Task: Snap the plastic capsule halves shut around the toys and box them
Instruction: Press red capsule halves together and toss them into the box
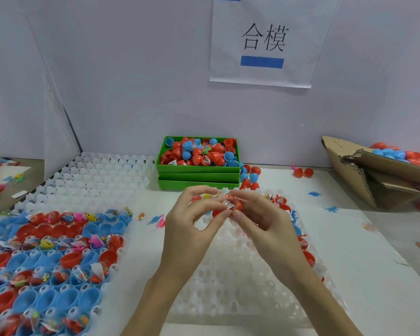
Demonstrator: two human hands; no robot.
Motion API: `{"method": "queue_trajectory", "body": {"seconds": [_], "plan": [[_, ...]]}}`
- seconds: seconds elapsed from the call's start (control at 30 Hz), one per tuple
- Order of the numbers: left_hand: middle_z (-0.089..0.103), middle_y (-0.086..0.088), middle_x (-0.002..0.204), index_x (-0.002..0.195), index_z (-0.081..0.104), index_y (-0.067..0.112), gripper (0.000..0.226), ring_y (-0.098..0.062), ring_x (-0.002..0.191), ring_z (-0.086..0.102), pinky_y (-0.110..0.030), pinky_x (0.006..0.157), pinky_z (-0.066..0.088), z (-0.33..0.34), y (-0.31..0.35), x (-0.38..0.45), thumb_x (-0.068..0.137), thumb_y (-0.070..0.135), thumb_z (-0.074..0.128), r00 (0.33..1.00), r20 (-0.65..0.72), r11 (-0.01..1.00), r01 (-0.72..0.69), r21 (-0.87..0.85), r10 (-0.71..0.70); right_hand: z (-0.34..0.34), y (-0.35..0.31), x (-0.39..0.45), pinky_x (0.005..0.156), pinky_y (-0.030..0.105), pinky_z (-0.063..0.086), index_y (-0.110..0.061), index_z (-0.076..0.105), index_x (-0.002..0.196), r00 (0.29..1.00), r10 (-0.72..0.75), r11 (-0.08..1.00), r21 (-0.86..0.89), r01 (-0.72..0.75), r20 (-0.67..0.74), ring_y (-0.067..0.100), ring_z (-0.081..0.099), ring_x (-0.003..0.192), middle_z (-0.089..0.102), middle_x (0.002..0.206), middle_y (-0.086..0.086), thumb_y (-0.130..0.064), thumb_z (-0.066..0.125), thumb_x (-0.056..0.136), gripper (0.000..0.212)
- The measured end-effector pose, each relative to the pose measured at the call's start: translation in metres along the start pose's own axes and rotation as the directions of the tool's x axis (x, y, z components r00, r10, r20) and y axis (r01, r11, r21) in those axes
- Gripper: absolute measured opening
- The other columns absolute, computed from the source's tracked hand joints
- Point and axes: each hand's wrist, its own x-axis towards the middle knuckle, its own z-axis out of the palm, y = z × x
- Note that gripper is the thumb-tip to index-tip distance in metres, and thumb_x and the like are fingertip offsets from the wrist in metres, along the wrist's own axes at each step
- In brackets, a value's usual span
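White bench [337, 214] | my left hand [192, 224] and right hand [260, 214] pinch one red capsule [235, 206], unsnapped | left tray [136, 251] still full of open halves | far-right carton [354, 175] holds finished ones, I judge

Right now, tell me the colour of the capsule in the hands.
Red capsule, clearest in the head view.

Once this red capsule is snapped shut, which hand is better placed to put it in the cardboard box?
Probably the right hand. The cardboard box of closed capsules sits at the far right, on that hand's side. Both hands pinch the red capsule now, so the left hand would have to cross over.
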Motion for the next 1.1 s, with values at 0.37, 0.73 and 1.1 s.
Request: {"method": "queue_trajectory", "body": {"seconds": [0.37, 0.73, 1.1], "plan": [[0.062, 0.004, 0.118, 0.115, 0.074, 0.017, 0.020, -0.007, 0.113, 0.062, -0.014, 0.092, 0.054, 0.005, -0.003, -0.002, 0.097, 0.007, 0.070, 0.988, 0.146, 0.997, -0.056, 0.058, 0.047, -0.001, 0.002, 0.001, 0.091, 0.024, 0.059, -0.027, 0.073, 0.126, 1.000, 0.007, 0.999, 0.032, -0.006, -0.024, 0.008, 0.071, 0.111, 0.076, 0.116, -0.015, -0.025, 0.067, 0.096, 0.031], [0.070, 0.010, 0.119, 0.123, 0.069, 0.023, 0.032, -0.009, 0.114, 0.065, -0.016, 0.096, 0.053, 0.004, -0.001, -0.002, 0.092, 0.023, 0.077, 0.994, 0.109, 1.000, 0.019, -0.019, -0.017, 0.004, 0.007, -0.001, 0.085, 0.022, 0.060, -0.022, 0.076, 0.123, 0.980, -0.182, 0.974, -0.155, 0.168, -0.078, 0.009, 0.072, 0.106, 0.076, 0.113, -0.011, -0.014, 0.069, 0.095, 0.030], [0.072, 0.008, 0.116, 0.113, 0.072, 0.018, 0.019, -0.011, 0.106, 0.068, -0.021, 0.092, 0.058, 0.005, 0.000, -0.004, 0.095, 0.023, 0.068, 0.999, 0.003, 0.999, -0.037, 0.029, 0.037, 0.016, 0.007, -0.006, 0.086, 0.021, 0.059, -0.013, 0.073, 0.127, 0.969, -0.229, 0.970, -0.109, 0.219, -0.089, 0.011, 0.069, 0.108, 0.070, 0.119, -0.004, -0.009, 0.060, 0.099, 0.031]]}}
